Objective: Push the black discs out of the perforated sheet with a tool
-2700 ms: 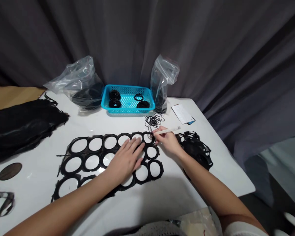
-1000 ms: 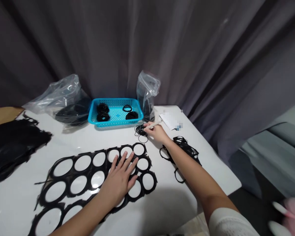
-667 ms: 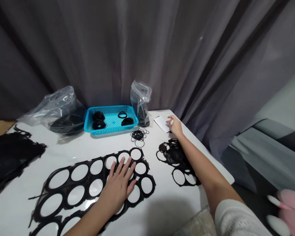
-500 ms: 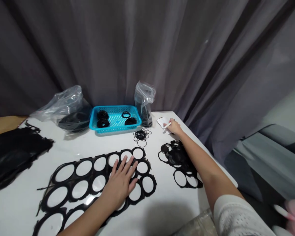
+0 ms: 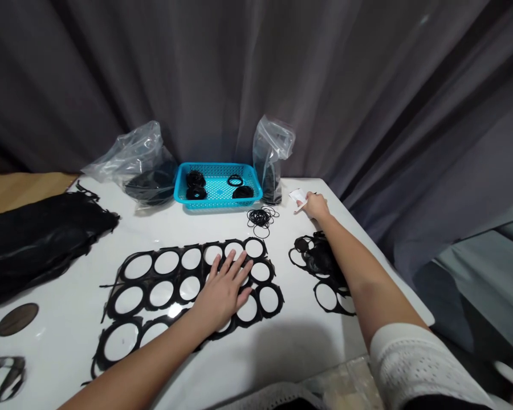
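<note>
Fingers spread and palm down, your left hand (image 5: 222, 293) rests on a black sheet (image 5: 147, 281) pierced by rows of large round holes, lying flat across the middle of the table (image 5: 320, 364). Your right hand (image 5: 317, 206), reaching to the far side, has its fingers curled around what looks like a slim white tool (image 5: 301, 206), just over a piece of white paper (image 5: 296, 194); the exact grip is partly hidden. The pierced sheet looks thin, light and limp, probably rubbery, so it should bend and stretch easily; the narrow bridges between holes are likely its weakest points. The wider black junctions where several rings meet seem the best place to take hold, with a flat palm against sliding. Beneath your right forearm sits a crumpled heap of black offcuts (image 5: 318, 259), and between sheet and paper lies a tangle of thin black rings (image 5: 260, 217). Beyond, a blue basket (image 5: 218, 203) holds clusters of black rings, flanked by a left clear bag (image 5: 139, 145) and a right clear bag (image 5: 271, 148). To your left spread a ragged black bundle (image 5: 38, 239) and a dark disc (image 5: 17, 319); a gray curtain (image 5: 222, 68) hangs behind.
</note>
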`<state>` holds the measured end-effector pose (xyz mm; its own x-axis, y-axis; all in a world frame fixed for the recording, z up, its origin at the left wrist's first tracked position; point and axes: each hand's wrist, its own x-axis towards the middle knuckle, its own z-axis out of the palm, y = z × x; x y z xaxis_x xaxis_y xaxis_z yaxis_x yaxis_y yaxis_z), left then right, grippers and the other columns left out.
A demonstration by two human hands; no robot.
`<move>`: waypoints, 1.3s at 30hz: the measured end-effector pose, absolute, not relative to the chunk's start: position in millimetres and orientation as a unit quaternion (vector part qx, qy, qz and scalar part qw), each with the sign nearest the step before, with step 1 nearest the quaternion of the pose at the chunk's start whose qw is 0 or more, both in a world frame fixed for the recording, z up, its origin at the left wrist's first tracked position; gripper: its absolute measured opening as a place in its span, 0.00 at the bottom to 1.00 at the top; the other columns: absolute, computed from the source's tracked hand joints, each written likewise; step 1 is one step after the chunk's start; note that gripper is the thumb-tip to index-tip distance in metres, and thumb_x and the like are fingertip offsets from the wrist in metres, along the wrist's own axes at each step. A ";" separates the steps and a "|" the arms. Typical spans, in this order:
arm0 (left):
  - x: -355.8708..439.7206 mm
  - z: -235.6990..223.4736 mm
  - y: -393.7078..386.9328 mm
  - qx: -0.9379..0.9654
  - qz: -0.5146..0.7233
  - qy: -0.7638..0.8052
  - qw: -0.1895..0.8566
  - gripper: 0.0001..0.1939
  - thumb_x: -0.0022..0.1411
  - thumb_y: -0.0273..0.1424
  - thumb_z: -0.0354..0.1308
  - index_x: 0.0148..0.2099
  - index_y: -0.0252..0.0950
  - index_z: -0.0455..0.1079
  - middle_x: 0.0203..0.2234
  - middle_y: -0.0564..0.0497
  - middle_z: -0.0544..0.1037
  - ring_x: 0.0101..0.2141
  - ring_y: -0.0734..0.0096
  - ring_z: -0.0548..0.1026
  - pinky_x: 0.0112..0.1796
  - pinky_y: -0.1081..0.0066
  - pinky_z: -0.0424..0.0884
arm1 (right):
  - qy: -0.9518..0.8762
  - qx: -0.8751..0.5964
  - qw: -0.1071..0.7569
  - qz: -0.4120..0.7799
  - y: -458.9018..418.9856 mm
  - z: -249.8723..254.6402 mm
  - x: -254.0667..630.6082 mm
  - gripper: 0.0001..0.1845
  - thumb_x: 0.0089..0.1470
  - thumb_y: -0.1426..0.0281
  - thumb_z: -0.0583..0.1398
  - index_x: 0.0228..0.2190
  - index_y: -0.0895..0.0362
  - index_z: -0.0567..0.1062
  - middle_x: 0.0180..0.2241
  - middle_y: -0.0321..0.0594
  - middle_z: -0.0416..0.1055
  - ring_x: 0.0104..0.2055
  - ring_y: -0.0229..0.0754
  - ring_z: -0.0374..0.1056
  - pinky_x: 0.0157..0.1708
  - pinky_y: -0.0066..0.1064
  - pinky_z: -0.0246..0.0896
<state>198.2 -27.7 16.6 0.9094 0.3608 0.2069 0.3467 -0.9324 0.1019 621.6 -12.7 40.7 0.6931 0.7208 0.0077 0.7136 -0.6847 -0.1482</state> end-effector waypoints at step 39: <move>180.6 16.7 -78.8 0.983 0.110 0.147 0.018 0.34 0.73 0.44 0.49 0.73 0.33 0.50 0.71 0.37 0.52 0.70 0.49 0.51 0.65 0.46 0.48 | -0.500 -0.634 0.412 0.423 -136.6 43.1 405.5 0.10 0.54 0.63 0.65 0.27 0.56 0.75 0.35 0.41 0.77 0.37 0.42 0.71 0.39 0.33 0.63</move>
<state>180.6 -78.8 16.7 0.9330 0.2921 0.2101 0.2840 -0.9564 0.0684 405.5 -136.6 43.1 0.1436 0.9819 -0.1236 0.2848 -0.1606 -0.9450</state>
